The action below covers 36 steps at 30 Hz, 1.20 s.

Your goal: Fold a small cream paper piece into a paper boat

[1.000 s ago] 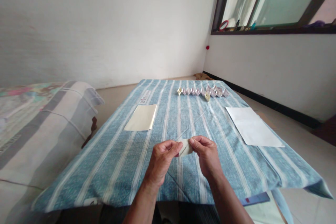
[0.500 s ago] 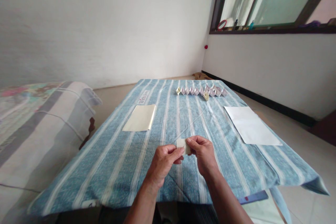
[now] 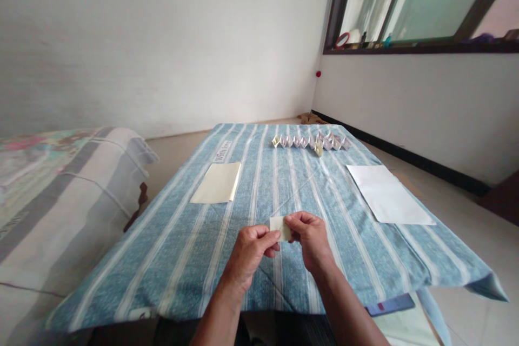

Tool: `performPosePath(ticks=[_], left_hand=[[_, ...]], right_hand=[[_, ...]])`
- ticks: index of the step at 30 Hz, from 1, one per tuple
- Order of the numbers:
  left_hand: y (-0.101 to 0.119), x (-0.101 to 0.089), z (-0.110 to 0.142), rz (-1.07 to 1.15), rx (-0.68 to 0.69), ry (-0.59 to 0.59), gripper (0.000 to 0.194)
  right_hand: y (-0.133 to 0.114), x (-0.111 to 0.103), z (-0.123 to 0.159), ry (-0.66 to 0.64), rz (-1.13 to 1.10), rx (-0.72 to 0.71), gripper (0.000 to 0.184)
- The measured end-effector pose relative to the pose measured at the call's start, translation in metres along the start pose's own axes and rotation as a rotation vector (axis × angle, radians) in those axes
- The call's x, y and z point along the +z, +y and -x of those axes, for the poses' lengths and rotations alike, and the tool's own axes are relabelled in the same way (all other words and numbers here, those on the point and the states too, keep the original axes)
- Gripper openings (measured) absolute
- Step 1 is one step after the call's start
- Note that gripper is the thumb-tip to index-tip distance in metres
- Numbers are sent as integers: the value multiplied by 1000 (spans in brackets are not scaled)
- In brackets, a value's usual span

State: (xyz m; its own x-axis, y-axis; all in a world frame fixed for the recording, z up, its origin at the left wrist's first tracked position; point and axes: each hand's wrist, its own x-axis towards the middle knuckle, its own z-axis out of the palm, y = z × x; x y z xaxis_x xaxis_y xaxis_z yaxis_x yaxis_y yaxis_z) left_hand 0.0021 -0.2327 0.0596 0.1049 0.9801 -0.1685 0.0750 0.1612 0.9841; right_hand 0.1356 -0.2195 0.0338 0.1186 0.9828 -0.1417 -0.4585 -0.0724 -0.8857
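Observation:
A small folded piece of pale yellow paper [image 3: 279,224] is held above the near middle of the table. My left hand [image 3: 252,251] pinches its lower left part between thumb and fingers. My right hand [image 3: 311,238] grips its right edge, thumb on top. Beyond the hands, pale yellow paper sheets [image 3: 217,183] lie to the left, and a white paper sheet [image 3: 387,194] lies to the right. At the far end stand several small folded paper pieces [image 3: 302,141], mostly pale lilac with a few yellowish ones.
A blue and white striped cloth [image 3: 194,259] covers the table. To the left is a bed [image 3: 89,194] with a grey and white cover. Below the near right edge, a blue flat object [image 3: 391,304] rests on pale sheets. A window [image 3: 430,2] is at the upper right.
The small paper has been turned in my fingers and now shows a squarer face. My right hand has shifted slightly left; both hands keep hold of it.

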Motion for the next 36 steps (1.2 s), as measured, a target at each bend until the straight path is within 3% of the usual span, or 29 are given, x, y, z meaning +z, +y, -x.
performPosePath(ticks=[12,15,18,22,25,28,32,36], left_hand=[[-1,-1,2,-38,36,28,28],[-2,-2,2,-1,-4,66,26],[-8,-3,3,50,-85,82,34],[-15,-2,6,345,-139,-107,44],[-13,2,8,589,-149,-157,37],[-9,4,9,672,-167,-113,27],[-10,5,8,651,-173,-31,25],[-16,5,6,581,-128,53,24]], right_hand=[[-4,-2,2,-44,55,-50,23],[-5,-4,3,-24,161,-199,18],[-6,-6,8,-14,421,-512,14],[-5,-5,17,-48,901,-1027,16],[0,-5,22,-91,1083,-1270,19],[7,-6,23,-125,1135,-1346,27],[19,-10,21,-75,1165,-1378,28],[24,-13,23,-114,1111,-1315,24]])
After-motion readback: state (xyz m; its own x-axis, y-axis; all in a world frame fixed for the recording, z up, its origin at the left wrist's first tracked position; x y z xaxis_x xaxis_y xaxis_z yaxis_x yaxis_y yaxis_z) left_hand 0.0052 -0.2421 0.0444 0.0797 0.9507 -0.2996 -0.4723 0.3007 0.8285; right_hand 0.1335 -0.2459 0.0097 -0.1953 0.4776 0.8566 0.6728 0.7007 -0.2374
